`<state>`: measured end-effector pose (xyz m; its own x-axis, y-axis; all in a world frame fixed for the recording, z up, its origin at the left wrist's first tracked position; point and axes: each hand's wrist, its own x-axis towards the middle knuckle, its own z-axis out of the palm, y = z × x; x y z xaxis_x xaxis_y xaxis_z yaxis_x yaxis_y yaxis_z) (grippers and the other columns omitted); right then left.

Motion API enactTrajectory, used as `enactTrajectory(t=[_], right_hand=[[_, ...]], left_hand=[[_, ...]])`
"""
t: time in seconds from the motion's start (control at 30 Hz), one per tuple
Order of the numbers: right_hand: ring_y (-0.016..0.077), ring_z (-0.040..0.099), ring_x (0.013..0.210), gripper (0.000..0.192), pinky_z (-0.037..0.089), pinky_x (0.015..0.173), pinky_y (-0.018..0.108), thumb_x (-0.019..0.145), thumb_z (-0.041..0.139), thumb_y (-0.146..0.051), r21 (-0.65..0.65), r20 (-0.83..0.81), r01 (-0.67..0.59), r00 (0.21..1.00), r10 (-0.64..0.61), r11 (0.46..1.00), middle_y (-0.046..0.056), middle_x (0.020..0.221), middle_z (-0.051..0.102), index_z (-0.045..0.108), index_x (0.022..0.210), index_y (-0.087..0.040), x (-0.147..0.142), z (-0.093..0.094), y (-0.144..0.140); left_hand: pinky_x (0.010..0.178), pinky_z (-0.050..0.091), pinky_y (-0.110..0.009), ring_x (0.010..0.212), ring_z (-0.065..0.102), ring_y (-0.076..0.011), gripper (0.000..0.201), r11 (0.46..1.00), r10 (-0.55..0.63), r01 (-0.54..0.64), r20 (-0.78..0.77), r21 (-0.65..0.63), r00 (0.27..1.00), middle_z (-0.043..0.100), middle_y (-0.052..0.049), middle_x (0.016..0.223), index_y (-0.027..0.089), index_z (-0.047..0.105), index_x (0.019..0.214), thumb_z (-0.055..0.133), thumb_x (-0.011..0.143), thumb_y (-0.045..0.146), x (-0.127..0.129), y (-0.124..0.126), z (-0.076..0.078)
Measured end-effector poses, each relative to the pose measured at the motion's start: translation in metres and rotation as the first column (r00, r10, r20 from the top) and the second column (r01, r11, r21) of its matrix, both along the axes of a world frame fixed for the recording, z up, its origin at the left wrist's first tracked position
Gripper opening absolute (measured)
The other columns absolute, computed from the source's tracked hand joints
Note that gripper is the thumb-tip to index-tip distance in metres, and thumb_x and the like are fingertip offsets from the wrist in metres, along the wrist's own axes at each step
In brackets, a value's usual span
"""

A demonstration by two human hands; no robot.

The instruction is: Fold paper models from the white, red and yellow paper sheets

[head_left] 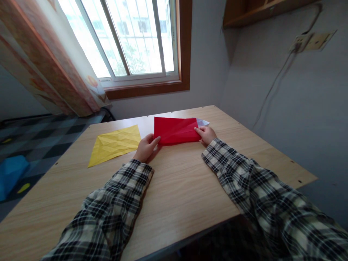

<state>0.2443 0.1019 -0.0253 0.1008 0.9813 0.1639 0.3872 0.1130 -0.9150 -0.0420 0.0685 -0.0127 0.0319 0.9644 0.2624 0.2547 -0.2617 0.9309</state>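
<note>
A sheet of red paper (176, 131) with faint crease lines is held up at a slant over the table, between both hands. My left hand (146, 146) pinches its lower left corner, thumb on the near face. At the lower right edge, my right hand (206, 135) grips the sheet between thumb and fingers; some fingers are hidden behind it. Behind the red sheet's right end, part of a folded white paper piece (202, 122) shows. Left of my left hand, a creased yellow paper sheet (116, 142) lies flat on the table.
The light wooden table (174, 203) fills the middle. Left of it, a dark checked surface (40, 141) bears a blue object (12, 172). A window (130, 40) and a curtain (62, 65) stand behind. A cord (272, 88) hangs from a wall socket (300, 42) at right, beside a shelf (244, 16).
</note>
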Motion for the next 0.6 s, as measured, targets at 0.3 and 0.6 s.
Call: enactTrajectory(t=[0.3, 0.6], right_hand=[[0.0145, 0.053, 0.055, 0.035, 0.036, 0.052, 0.025, 0.082, 0.06, -0.047, 0.049, 0.09, 0.021, 0.996, -0.025, 0.999, 0.001, 0.056, 0.061, 0.061, 0.06, -0.019, 0.001, -0.001, 0.0059], [0.0161, 0.061, 0.065, 0.022, 0.047, 0.062, 0.026, 0.081, 0.065, -0.038, 0.045, -0.095, 0.075, 0.993, -0.07, 0.996, 0.003, 0.073, 0.069, 0.066, 0.09, -0.018, -0.0007, -0.0052, 0.0092]], left_hand=[[0.065, 0.053, -0.029, 0.075, 0.069, -0.0186, 0.05, 0.998, 0.059, -0.06, 0.086, 0.007, 0.995, 0.069, 0.0, 0.078, 0.022, 0.041, 0.12, 0.064, 0.079, 0.037, -0.0064, 0.0021, -0.0009], [0.075, 0.054, -0.034, 0.085, 0.066, -0.0202, 0.03, 0.991, 0.094, -0.085, -0.084, 0.101, 0.992, 0.072, -0.006, 0.093, 0.019, 0.07, 0.102, 0.054, 0.084, 0.038, -0.0093, 0.0069, -0.0036]])
